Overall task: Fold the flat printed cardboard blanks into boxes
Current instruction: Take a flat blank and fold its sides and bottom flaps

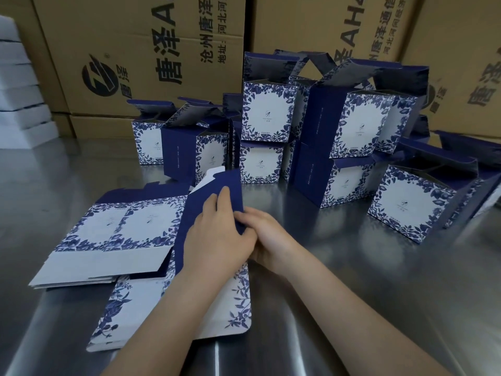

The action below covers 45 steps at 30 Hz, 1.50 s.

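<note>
Raising blank (195,217) to crease its navy panel: left hand (217,236), right hand (267,240), fingers pinching its edge; finished boxes (352,126) behind

Dim, bluish; soft glare, warped edges

Fingertips of right hand (267,234) hidden behind flap (206,213), box logos (267,114) too small to read, cartons (135,50) cropped above.
</note>
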Each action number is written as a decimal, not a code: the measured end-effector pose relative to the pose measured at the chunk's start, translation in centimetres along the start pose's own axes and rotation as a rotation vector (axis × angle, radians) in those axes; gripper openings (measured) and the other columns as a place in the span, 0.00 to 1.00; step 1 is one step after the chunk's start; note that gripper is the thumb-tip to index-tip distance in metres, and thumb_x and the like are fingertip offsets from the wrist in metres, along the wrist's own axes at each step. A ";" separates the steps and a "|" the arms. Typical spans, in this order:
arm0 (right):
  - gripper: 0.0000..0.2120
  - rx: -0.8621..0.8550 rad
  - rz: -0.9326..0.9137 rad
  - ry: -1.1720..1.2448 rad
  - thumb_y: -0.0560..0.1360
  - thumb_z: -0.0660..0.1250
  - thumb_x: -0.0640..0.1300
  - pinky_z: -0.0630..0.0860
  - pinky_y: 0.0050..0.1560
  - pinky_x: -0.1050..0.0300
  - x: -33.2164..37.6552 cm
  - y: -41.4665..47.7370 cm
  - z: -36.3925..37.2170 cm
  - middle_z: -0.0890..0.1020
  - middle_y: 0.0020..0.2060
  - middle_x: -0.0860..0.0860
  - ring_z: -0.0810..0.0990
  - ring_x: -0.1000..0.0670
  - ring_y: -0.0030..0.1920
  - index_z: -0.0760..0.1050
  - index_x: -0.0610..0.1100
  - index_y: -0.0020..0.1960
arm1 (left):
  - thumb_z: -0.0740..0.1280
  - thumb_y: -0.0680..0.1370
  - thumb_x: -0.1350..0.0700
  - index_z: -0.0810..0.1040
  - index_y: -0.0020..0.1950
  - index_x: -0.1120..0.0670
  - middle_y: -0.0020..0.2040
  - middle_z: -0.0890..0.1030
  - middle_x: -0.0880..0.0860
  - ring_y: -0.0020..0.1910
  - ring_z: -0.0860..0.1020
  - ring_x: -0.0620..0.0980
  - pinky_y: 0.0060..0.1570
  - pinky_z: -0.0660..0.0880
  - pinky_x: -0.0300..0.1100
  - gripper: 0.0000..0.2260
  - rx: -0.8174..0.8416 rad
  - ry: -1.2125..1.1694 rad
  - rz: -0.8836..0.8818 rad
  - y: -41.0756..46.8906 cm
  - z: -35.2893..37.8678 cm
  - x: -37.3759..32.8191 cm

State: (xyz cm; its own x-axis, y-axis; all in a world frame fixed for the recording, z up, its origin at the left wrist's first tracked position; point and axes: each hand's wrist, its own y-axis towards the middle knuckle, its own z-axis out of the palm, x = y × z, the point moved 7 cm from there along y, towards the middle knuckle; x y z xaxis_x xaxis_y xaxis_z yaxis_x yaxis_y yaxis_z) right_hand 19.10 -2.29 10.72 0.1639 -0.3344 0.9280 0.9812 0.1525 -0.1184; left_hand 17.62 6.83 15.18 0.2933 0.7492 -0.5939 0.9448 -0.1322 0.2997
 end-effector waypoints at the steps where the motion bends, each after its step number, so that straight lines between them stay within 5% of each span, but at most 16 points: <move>1: 0.12 -0.012 -0.021 0.044 0.81 0.59 0.38 0.80 0.40 0.58 0.2 0.0 -0.4 0.85 0.46 0.47 0.84 0.50 0.44 0.78 0.41 0.60 | 0.65 0.76 0.47 0.50 0.80 0.47 0.79 0.57 0.49 0.75 0.63 0.52 0.67 0.67 0.50 0.36 0.005 -0.058 0.013 0.0 0.0 -0.2; 5: 0.13 -0.066 -0.077 0.098 0.80 0.59 0.36 0.81 0.46 0.53 1.4 0.1 -2.3 0.85 0.51 0.41 0.85 0.44 0.47 0.79 0.40 0.59 | 0.67 0.78 0.51 0.60 0.78 0.50 0.78 0.61 0.49 0.76 0.60 0.46 0.69 0.60 0.42 0.31 -0.094 -0.310 0.062 0.3 -1.1 -0.6; 9: 0.13 -0.100 -0.127 0.112 0.81 0.58 0.38 0.83 0.48 0.50 3.0 -0.2 -4.0 0.85 0.53 0.43 0.85 0.45 0.48 0.78 0.41 0.60 | 0.67 0.77 0.56 0.66 0.74 0.53 0.75 0.65 0.54 0.75 0.63 0.53 0.73 0.61 0.54 0.26 -0.268 -0.304 0.015 0.8 -3.0 0.4; 14: 0.13 -0.179 -0.200 0.090 0.83 0.58 0.40 0.82 0.48 0.52 4.9 -0.8 -5.8 0.84 0.55 0.46 0.85 0.48 0.51 0.77 0.43 0.62 | 0.70 0.75 0.54 0.61 0.77 0.54 0.77 0.61 0.57 0.77 0.58 0.58 0.71 0.58 0.62 0.33 -0.325 -0.183 -0.202 1.7 -4.2 3.1; 20: 0.13 -0.274 -0.286 0.158 0.83 0.58 0.43 0.82 0.48 0.51 6.5 -1.6 -7.5 0.84 0.56 0.49 0.84 0.50 0.53 0.77 0.45 0.62 | 0.73 0.70 0.57 0.55 0.79 0.49 0.75 0.63 0.56 0.73 0.63 0.59 0.68 0.64 0.62 0.42 -0.251 -0.438 -0.309 2.3 -3.5 5.1; 24: 0.11 -0.369 -0.316 0.138 0.82 0.60 0.46 0.82 0.52 0.49 6.8 -2.1 -8.2 0.85 0.54 0.52 0.84 0.52 0.51 0.79 0.47 0.59 | 0.72 0.70 0.66 0.52 0.80 0.48 0.71 0.68 0.53 0.67 0.71 0.55 0.63 0.71 0.50 0.45 -0.190 -0.634 -0.275 2.6 -2.6 5.4; 30: 0.13 -0.385 -0.333 0.141 0.82 0.59 0.49 0.80 0.57 0.45 7.1 -2.3 -7.9 0.85 0.55 0.51 0.83 0.49 0.57 0.81 0.48 0.59 | 0.75 0.69 0.63 0.60 0.77 0.51 0.70 0.70 0.53 0.68 0.70 0.54 0.66 0.71 0.54 0.41 -0.294 -0.582 -0.212 2.8 -3.1 5.5; 35: 0.13 -0.347 -0.388 0.168 0.83 0.59 0.50 0.79 0.58 0.50 7.5 -2.4 -7.3 0.84 0.56 0.54 0.82 0.52 0.58 0.81 0.50 0.59 | 0.76 0.69 0.63 0.60 0.75 0.48 0.63 0.65 0.39 0.57 0.64 0.35 0.57 0.63 0.37 0.39 -0.463 -0.568 -0.078 1.9 -4.1 4.4; 42: 0.14 -0.290 -0.481 0.212 0.84 0.55 0.48 0.79 0.45 0.66 7.8 -2.4 -5.9 0.85 0.55 0.54 0.83 0.57 0.55 0.80 0.48 0.57 | 0.72 0.72 0.65 0.57 0.70 0.40 0.70 0.67 0.47 0.58 0.70 0.40 0.50 0.71 0.45 0.36 -0.570 -0.485 0.114 0.9 -4.7 2.8; 45: 0.15 -0.288 -0.474 0.178 0.83 0.56 0.50 0.79 0.50 0.62 7.6 -2.4 -5.3 0.85 0.55 0.52 0.83 0.55 0.56 0.81 0.48 0.56 | 0.71 0.73 0.68 0.54 0.67 0.35 0.67 0.68 0.46 0.60 0.73 0.48 0.49 0.74 0.48 0.39 -0.539 -0.440 0.226 0.5 -4.6 1.5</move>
State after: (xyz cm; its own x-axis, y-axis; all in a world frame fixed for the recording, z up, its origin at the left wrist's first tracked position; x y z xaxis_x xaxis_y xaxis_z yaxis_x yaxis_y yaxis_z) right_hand 18.55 -10.18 16.21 -0.3102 -0.4592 0.8324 0.9355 -0.3031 0.1814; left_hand 17.86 10.82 17.85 0.6116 0.3961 -0.6849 0.6841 0.1700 0.7093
